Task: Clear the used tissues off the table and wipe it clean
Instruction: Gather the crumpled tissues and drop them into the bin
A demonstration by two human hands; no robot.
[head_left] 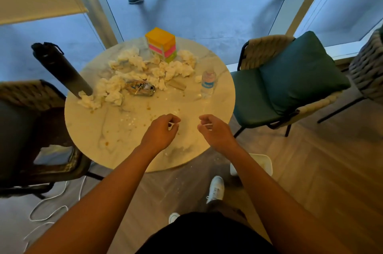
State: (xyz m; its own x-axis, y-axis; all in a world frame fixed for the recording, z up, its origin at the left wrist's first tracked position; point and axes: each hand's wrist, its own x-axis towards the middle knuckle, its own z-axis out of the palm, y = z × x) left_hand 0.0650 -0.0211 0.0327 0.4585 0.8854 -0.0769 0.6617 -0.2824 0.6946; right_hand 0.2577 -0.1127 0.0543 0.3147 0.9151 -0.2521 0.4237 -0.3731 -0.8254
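Note:
Several crumpled white tissues [145,71] lie heaped across the far half of the round marble table [116,129]. Crumbs and brown stains dot the near half. My left hand [160,131] and my right hand [213,129] hover side by side over the near edge with fingers curled. Each pinches a small white scrap; I cannot tell what the scraps are. Neither hand touches the tissue heap.
Among the tissues are a crushed can [141,88], a water bottle [208,83], a colourful box [161,44] and a dark flask [62,69]. A green chair [279,88] stands right, a dark chair [31,129] left. A white bin [261,162] and a cable [51,202] are on the floor.

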